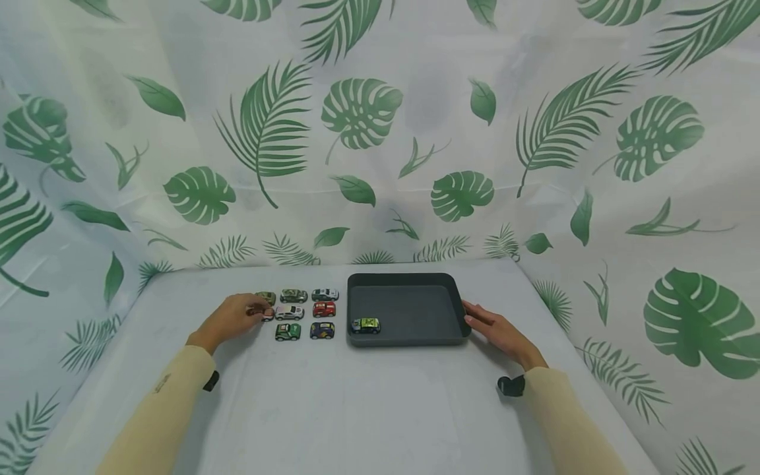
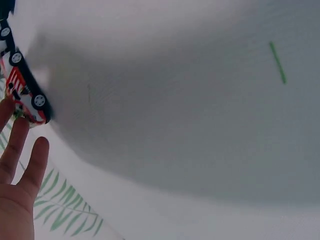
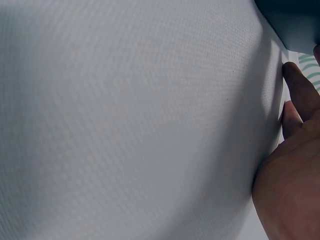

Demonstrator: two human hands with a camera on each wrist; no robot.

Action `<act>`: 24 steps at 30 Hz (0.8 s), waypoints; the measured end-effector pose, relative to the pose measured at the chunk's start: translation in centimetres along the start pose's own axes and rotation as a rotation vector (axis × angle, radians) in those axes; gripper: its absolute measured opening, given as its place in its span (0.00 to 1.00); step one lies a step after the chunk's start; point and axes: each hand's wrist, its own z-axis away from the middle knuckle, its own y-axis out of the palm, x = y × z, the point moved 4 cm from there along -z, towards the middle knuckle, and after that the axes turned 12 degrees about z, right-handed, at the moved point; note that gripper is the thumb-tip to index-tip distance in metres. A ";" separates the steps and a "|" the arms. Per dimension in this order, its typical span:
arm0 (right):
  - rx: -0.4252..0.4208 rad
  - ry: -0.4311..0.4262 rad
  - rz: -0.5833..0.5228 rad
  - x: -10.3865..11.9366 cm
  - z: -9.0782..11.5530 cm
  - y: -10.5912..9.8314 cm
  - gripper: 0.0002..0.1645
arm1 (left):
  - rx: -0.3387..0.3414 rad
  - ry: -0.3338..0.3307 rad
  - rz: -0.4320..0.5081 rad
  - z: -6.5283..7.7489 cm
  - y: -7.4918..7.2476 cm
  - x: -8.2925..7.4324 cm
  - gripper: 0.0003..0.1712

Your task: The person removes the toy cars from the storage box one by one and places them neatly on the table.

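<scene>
My left hand (image 1: 233, 318) reaches over a small red-and-white toy car (image 2: 24, 89) at the left end of the middle row. In the left wrist view its fairly straight fingers (image 2: 36, 162) come right up to the car's end; thumb and index are hidden there. My right hand (image 1: 497, 332) rests with extended fingers at the right side of a dark grey rectangular tray (image 1: 410, 342). A yellow-green toy car (image 1: 365, 325) sits in the tray's front left corner. Beside the left hand is a silver-white toy car (image 1: 289, 313).
More toy cars stand in rows left of the tray: a red car (image 1: 324, 309), a green car (image 1: 287, 332), a blue car (image 1: 322, 330) and several along the back. The white table (image 1: 356, 409) meets a leaf-printed curtain (image 1: 380, 218) behind and at both sides.
</scene>
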 end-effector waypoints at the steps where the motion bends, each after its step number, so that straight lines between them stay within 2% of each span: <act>1: 0.002 0.002 0.003 0.0 0.0 0.0 0.39 | -0.021 -0.003 0.017 0.1 -0.2 -0.1 0.19; 7: 0.000 0.012 0.023 -0.1 0.1 0.0 0.39 | -0.146 -0.029 0.149 0.3 -1.6 -1.0 0.37; 12: -0.004 0.009 0.010 -0.3 0.1 0.0 0.40 | -0.169 -0.050 0.247 -0.4 -2.3 -2.5 0.47; 18: -0.008 0.001 -0.003 -0.4 0.0 0.1 0.40 | -0.183 -0.024 0.345 -1.7 -2.4 -4.5 0.48; 24: -0.006 0.019 0.002 -0.4 0.2 0.1 0.40 | -0.179 0.050 0.416 -3.2 -2.1 -7.2 0.47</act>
